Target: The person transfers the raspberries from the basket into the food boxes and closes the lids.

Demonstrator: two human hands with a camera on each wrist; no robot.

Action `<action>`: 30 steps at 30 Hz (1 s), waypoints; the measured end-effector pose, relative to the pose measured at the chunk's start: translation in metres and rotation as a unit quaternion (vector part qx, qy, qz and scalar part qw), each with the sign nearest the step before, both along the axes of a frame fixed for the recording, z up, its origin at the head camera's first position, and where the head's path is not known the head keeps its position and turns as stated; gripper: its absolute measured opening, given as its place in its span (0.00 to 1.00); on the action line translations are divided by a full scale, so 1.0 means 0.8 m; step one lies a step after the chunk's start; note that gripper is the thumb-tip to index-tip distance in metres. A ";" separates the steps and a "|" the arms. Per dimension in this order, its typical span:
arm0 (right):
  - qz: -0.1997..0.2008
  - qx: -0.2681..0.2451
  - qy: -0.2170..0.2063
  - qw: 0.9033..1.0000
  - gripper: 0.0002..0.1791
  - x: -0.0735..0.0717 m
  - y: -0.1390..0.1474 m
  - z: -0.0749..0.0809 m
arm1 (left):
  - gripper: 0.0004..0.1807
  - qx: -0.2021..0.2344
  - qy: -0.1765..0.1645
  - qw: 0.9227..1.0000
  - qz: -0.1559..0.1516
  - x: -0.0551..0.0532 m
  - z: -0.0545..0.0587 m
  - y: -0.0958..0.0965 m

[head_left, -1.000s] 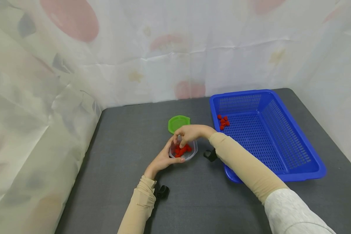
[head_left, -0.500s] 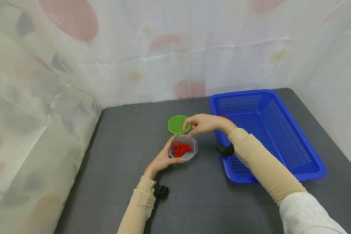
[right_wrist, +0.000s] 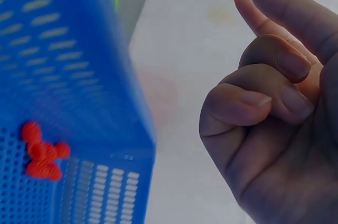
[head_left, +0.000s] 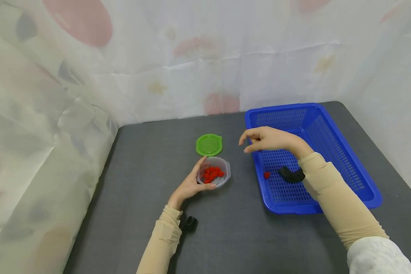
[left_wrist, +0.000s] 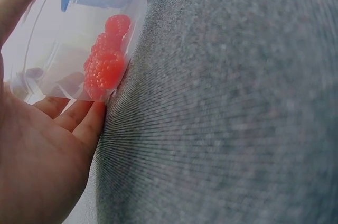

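Observation:
In the head view my left hand (head_left: 188,186) holds a small clear plastic container (head_left: 228,173), thumb on the near side and fingers on the far side. Red raspberries (head_left: 213,173) lie in its bottom; the left wrist view shows them clustered (left_wrist: 104,63) behind the clear wall. My right hand (head_left: 272,139) is over the left rim of the blue plastic basket (head_left: 284,209), with nothing in it. Its thumb and index finger stand apart, while the other fingers are curled. More raspberries (right_wrist: 45,152) lie in the basket; a single raspberry (head_left: 266,175) shows near its left side.
A green lid (head_left: 209,145) lies flat on the dark grey table (head_left: 140,182), just behind the container. Patterned white sheeting (head_left: 130,87) hangs at the back and along the left side.
My right hand has come up out of the container and moved right, past the green lid, to the basket's edge. My left hand keeps the container in place.

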State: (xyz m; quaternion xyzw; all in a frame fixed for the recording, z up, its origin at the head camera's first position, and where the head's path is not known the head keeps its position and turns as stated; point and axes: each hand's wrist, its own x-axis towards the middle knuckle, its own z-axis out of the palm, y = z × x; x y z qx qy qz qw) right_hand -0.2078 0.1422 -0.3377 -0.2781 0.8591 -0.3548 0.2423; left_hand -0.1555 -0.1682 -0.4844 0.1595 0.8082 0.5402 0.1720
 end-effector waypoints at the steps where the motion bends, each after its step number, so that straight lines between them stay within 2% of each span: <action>1: -0.003 0.000 0.001 1.000 0.13 0.001 0.004 -0.002 | 0.56 0.000 -0.002 1.000 0.002 0.001 0.001 0.000; 6: -0.018 -0.009 -0.010 1.000 0.14 0.005 0.025 -0.015 | 0.56 0.003 -0.013 1.000 0.006 0.002 0.002 -0.002; 11: -0.036 -0.011 -0.029 0.999 0.14 0.011 0.047 -0.025 | 0.56 0.000 -0.023 1.000 -0.005 0.001 0.007 0.001; 18: -0.044 0.015 -0.053 0.997 0.16 0.010 0.068 -0.046 | 0.54 0.004 -0.031 0.999 -0.010 0.010 0.035 0.006; 22: -0.035 0.039 -0.070 0.996 0.17 0.005 0.072 -0.061 | 0.53 0.010 -0.031 0.999 -0.008 0.011 0.035 0.006; 24: -0.029 0.056 -0.081 0.995 0.17 0.000 0.074 -0.069 | 0.54 0.013 -0.023 1.000 -0.006 0.008 0.024 0.005; 29: -0.007 0.081 -0.109 0.991 0.17 -0.007 0.075 -0.084 | 0.55 0.014 -0.022 1.000 -0.010 0.009 0.025 0.006; 30: -0.001 0.086 -0.111 0.990 0.16 -0.008 0.075 -0.086 | 0.54 0.013 -0.026 1.000 -0.012 0.010 0.030 0.007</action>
